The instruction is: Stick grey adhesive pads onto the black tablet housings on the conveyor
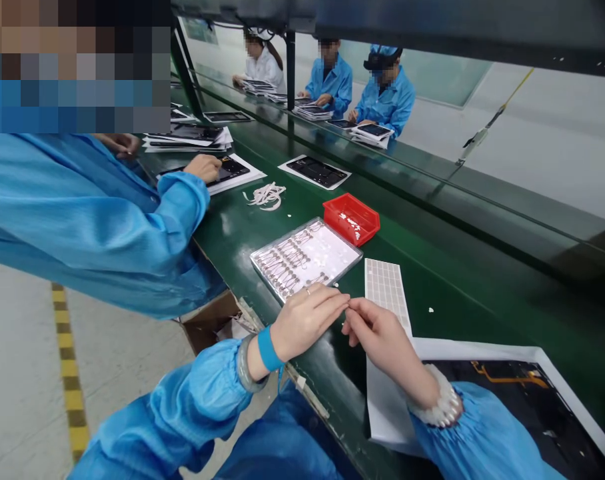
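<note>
My left hand (310, 321) and my right hand (380, 333) meet at the fingertips above the green bench. The fingers of both are pinched together; whatever lies between them is too small or hidden to make out. Just beyond my left hand is a shallow clear tray (340, 241) with rows of small round parts on thin leads (284, 265). A white sheet with a grid of pale stickers (385, 280) extends behind and beneath my right hand. Under my right forearm, a black device panel (537, 407) with an orange flat cable lies on white backing.
A red bin (352, 223) with white scraps stands behind the tray. White strips (266, 196) lie farther left, near another black panel (318, 171). At left a co-worker's hand (203, 168) rests on a panel. Other people sit across the bench (255, 233). An open carton (207, 327) stands below its edge.
</note>
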Demonstrator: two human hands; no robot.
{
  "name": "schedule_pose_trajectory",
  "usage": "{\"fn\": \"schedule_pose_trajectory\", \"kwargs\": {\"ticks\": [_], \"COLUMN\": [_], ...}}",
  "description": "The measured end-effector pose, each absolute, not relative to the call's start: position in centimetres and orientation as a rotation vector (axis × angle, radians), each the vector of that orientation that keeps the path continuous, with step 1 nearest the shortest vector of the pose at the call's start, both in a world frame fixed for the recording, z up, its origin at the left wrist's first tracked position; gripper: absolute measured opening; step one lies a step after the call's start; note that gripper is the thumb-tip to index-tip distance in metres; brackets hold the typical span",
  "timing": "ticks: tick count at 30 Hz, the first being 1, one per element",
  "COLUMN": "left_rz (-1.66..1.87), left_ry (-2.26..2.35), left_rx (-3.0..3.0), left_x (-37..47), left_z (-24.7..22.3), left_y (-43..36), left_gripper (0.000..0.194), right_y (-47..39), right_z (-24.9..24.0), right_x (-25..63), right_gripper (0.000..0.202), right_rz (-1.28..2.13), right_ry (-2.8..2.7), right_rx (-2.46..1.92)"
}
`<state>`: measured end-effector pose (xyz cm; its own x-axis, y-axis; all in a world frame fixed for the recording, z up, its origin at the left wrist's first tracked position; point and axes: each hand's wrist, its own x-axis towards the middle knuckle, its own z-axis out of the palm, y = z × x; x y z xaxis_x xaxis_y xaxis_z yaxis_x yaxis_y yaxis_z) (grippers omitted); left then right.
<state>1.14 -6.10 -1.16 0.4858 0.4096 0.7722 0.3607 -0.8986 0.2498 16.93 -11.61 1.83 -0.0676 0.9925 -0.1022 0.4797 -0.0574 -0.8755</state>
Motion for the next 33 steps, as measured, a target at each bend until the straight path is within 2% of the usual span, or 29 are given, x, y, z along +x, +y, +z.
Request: {"fn": "schedule_pose_trajectory", "kwargs": {"ticks": [7,11,14,16,18,22,27,33], "left_rz": [1.159,1.053,0.939,0.860,0.806,0.649,0.607,0.483], "left_ry": [0.847,0.974,0.800,0.632,0.527,0.379,0.084,-0.164], "left_rx": [2.643,2.679,2.769,2.780,2.727,2.563,2.627,2.674], "left_x": [1.9,2.4,3.4,4.4,5.6,8.4,11.5,13.9], "left_z": [-1.0,-1.0,-0.6,-0.2,0.2,0.9,0.6,-1.1], "left_y": [-6.1,-5.5,-6.4,-7.5,-8.8,-11.2,-13.3,-13.8], "left_gripper": [0.016,0.019,0.030,0.023,0.019,0.028,0.030,0.027], "right_y": [-12.1,-12.7,-13.7,-14.8,-16.4,-20.8,-26.3,-33.2], "right_z": [2.1,2.1,2.4,2.4,2.3,2.2,2.2,0.9], "right_x": [17.4,19.0,20.6,21.7,22.6,23.8,26.8,36.0], "right_gripper": [0.022,0.020,0.021,0.024,0.026,0.016,0.018,0.018], "right_rz": [0.898,1.123,1.365,1.424,1.306,0.817,0.646,0.131], "right_ry": [-1.736,-1.565,-1.403,-1.365,-1.397,-1.381,-1.266,-1.177], "right_rx": [-1.653,-1.680,-1.667,-1.650,-1.676,-1.785,-1.723,-2.322]}}
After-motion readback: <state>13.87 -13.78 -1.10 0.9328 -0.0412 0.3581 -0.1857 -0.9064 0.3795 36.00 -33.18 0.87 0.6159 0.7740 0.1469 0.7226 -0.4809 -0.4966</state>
